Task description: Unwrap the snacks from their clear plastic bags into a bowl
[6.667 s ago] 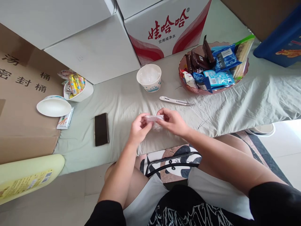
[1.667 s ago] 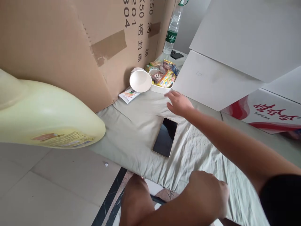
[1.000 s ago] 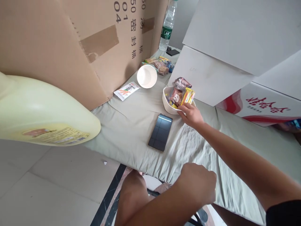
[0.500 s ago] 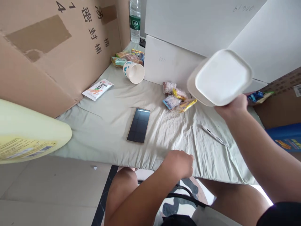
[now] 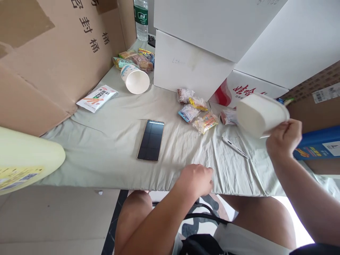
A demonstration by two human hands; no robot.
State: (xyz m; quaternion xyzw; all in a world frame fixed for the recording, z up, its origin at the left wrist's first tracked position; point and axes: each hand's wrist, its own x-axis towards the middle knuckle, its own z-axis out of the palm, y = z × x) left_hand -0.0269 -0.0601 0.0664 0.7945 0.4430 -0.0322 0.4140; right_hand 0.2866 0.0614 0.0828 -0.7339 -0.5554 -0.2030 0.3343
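Note:
My right hand (image 5: 284,137) grips a white plastic tub (image 5: 255,115) by its rim. The tub is tilted on its side above the right part of the cloth, its rim toward the hand and its base toward the left. At the front edge of the cloth rests my left hand (image 5: 197,179), fingers curled in, with nothing visible in it. Between the hands lies a white pen (image 5: 235,147). Several small wrapped snacks (image 5: 205,122) are spread left of the tub. Another wrapped snack (image 5: 228,117) sits beside it, partly hidden. A phone (image 5: 151,140) lies face up to the left.
A paper cup (image 5: 136,81) lies tipped over near more snack packets (image 5: 143,63). A white snack bag (image 5: 97,98) is by the cardboard box (image 5: 47,81). White boxes (image 5: 190,67) stand behind, beside a water bottle (image 5: 141,21). A blue package (image 5: 318,141) is at right.
My right hand has turned the tub onto its side and moved it lower, uncovering a snack and red print behind. The view has shifted slightly. My left hand stays on the edge.

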